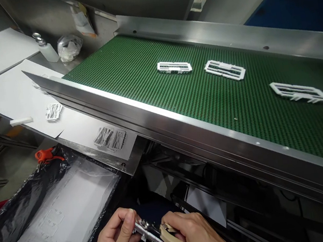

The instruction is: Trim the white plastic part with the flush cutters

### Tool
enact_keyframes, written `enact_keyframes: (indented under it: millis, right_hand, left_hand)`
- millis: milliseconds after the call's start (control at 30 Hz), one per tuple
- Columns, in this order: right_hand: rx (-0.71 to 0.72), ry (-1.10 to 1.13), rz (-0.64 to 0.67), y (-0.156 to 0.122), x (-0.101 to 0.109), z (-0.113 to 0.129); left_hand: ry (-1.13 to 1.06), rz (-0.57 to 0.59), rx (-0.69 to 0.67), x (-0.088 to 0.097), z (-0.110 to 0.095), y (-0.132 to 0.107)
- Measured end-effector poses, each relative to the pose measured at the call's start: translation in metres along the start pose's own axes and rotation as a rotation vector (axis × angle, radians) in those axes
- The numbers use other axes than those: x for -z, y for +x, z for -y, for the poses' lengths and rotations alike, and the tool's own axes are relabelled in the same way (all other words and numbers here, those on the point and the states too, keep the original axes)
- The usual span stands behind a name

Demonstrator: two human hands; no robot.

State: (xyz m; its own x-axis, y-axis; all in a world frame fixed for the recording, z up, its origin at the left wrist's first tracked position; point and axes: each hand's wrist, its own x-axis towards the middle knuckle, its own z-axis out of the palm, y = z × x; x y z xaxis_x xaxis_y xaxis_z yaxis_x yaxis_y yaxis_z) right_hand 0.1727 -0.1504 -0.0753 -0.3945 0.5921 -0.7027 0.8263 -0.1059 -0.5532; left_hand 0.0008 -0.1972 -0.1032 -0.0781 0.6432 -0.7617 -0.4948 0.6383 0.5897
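Observation:
My left hand [117, 235], closed, pinches one end of a small silvery-white slatted part [149, 235] low in front of my body. Closed around beige-handled pliers [174, 241] is my right hand [192, 233], just beside the part's other end. The pliers' metal head is mostly hidden, so I cannot tell whether it touches the part. Several white slatted frames [225, 70] lie spread along a green conveyor belt [129, 61] beyond my hands. More slatted parts [111, 138] rest on white sheets to the left of the belt.
A metal side rail [179, 122] edges the belt. At lower left, a tray lined with black plastic [22, 220] holds flat white pieces under clear film. An orange-handled tool [46, 155] lies on its edge. Farther back stand a white bottle [49, 52] and a crumpled plastic bag [69, 47].

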Motion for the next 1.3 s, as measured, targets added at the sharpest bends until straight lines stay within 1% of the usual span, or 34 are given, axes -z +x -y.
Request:
enact_keyframes:
  millis: [67,133,233,333,533,733,867,967,1100,1200,1300]
  right_hand:
    - [-0.005,0.105,0.012,0.002,0.002,0.0]
    - [-0.023,0.151,0.032,0.003,0.005,0.001]
    - [-0.028,0.101,0.041,0.002,0.009,0.002]
    - [0.009,0.014,0.025,0.0,0.009,0.002]
    - [0.051,-0.052,0.02,-0.002,0.008,-0.001]
    - [0.052,-0.074,0.032,-0.002,0.01,0.003]
    - [0.045,-0.088,0.035,-0.001,0.007,0.005]
    - [0.042,-0.1,0.033,-0.001,0.004,0.003]
    - [0.048,-0.13,0.004,-0.001,0.0,0.001]
    - [0.036,-0.105,-0.023,0.0,-0.002,0.002]
    - [0.004,0.006,0.018,0.001,-0.001,0.006]
  left_hand:
    - [-0.022,0.011,0.003,0.0,0.0,0.0]
    - [-0.031,0.026,0.004,0.0,0.0,0.001]
    - [-0.038,0.022,0.02,0.001,0.001,0.002]
    - [-0.031,0.012,0.029,0.001,0.001,0.003]
    - [0.068,0.01,-0.021,0.001,-0.002,0.002]
    - [0.082,-0.005,-0.04,0.001,-0.002,0.002]
    - [0.088,0.009,-0.052,0.004,0.0,0.002]
    - [0.135,0.015,-0.077,0.007,0.001,0.002]
    - [0.156,0.032,-0.094,0.011,0.002,0.002]
    - [0.137,0.028,-0.077,0.012,0.002,0.002]
    - [0.084,0.022,-0.055,0.01,0.001,0.002]
